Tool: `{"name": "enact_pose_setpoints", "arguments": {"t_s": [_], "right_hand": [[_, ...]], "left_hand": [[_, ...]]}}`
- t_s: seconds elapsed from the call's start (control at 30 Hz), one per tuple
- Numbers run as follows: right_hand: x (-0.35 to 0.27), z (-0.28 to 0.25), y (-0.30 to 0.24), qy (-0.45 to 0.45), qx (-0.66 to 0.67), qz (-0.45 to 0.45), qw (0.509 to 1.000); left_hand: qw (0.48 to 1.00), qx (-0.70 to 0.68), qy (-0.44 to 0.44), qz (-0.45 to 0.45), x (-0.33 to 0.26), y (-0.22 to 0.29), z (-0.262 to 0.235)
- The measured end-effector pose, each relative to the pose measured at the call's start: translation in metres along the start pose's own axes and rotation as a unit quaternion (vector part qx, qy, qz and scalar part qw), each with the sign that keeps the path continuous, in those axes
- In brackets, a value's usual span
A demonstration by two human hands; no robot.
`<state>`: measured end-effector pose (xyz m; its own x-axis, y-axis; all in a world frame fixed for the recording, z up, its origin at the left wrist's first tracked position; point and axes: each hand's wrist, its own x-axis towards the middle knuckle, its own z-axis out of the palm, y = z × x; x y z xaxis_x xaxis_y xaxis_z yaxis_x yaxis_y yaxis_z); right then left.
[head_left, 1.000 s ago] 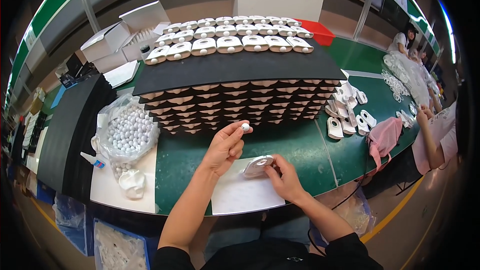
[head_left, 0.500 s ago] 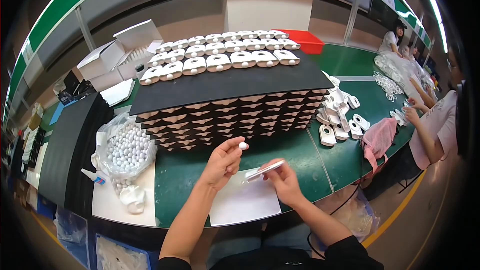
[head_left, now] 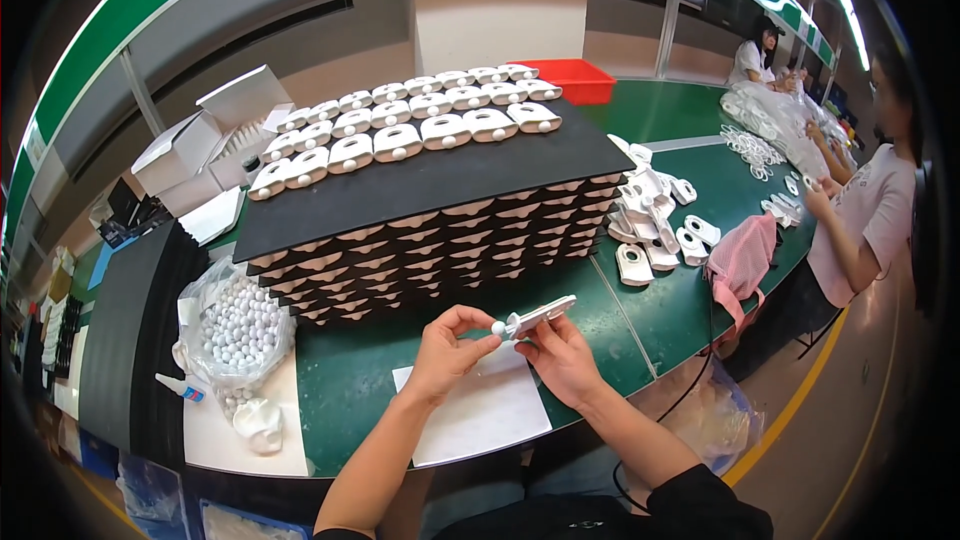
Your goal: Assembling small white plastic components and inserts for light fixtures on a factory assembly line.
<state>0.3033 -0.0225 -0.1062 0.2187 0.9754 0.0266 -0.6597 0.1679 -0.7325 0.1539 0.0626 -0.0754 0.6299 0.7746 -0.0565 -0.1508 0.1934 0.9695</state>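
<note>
Over a white sheet [head_left: 480, 418] at the bench's front edge, my two hands have come together. Between thumb and forefinger, my left hand [head_left: 447, 352] pinches a small white ball [head_left: 498, 328]. The ball is at the end of a flat white plastic part [head_left: 541, 314], apparently touching it. My right hand [head_left: 563, 360] grips that part, holding it tilted upward to the right. Behind my hands rises a stack of black boards [head_left: 440, 230] with white parts layered between them. Rows of similar white parts [head_left: 399, 143], each with a ball at its front edge, lie on top.
An open bag of white balls [head_left: 240, 325] stands at left, with a small glue bottle [head_left: 180, 387] beside it. Black boards [head_left: 135, 330] are stacked farther left. Loose white parts [head_left: 650, 215] and a pink cloth [head_left: 742, 255] lie right. A co-worker [head_left: 865, 210] handles pieces there.
My left hand has brought the ball rightward and down to the end of the white part. My right hand has tilted the part and stayed nearly in place. The whole view has shifted slightly.
</note>
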Motion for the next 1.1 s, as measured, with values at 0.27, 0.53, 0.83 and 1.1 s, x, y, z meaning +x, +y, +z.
{"name": "enact_pose_setpoints", "arguments": {"t_s": [0.27, 0.53, 0.83, 1.1], "right_hand": [[0.0, 0.0, 0.002, -0.007, -0.007, 0.008, 1.0], [0.001, -0.003, 0.0, 0.013, -0.035, 0.006, 0.999], [-0.001, -0.002, -0.009, -0.08, -0.178, -0.026, 0.98], [0.034, 0.05, -0.12, -0.182, -0.547, -0.26, 0.775]], "left_hand": [[1.0, 0.007, 0.015, -0.012, -0.002, -0.001, -0.002], [0.981, 0.164, -0.004, 0.107, 0.0, -0.001, -0.004], [0.988, 0.101, -0.101, 0.062, -0.008, -0.006, -0.009], [0.989, 0.082, -0.03, 0.122, 0.0, -0.003, -0.005]]}}
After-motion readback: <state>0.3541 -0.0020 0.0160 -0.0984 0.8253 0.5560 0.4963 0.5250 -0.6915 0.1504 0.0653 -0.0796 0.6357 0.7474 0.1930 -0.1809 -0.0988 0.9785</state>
